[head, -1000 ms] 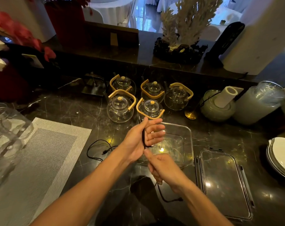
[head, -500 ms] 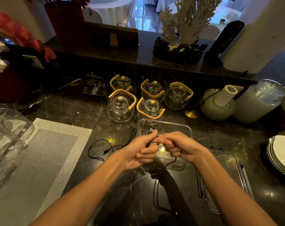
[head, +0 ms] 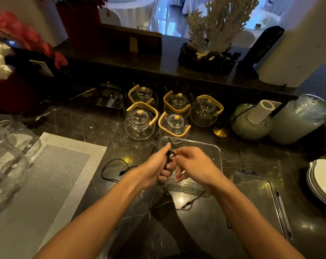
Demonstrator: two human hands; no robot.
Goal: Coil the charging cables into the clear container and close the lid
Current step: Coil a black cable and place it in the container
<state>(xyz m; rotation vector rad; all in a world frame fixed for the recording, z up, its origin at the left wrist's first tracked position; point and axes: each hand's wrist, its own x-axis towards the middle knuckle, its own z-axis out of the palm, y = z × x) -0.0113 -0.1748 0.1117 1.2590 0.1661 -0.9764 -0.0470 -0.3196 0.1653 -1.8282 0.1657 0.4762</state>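
Note:
A clear rectangular container [head: 210,148] stands open on the dark marble counter, in the middle of the view. Over its near half, my left hand [head: 154,167] grips a coiled black charging cable [head: 168,157]. My right hand [head: 193,165] pinches the same cable close beside the left. The cable's loose tail [head: 191,202] hangs down in front of the container. A second black cable [head: 113,167] lies loose on the counter to the left. The clear lid [head: 259,200] lies flat to the right of the container.
Several glass teapots [head: 139,122] with wooden handles stand just behind the container. A grey woven placemat [head: 46,178] and glassware [head: 7,146] are at the left. White plates [head: 322,180] sit at the right edge, jars [head: 296,120] at the back right.
My right hand came up from below the left hand to meet it over the container, winding the cable. The hanging tail has become shorter.

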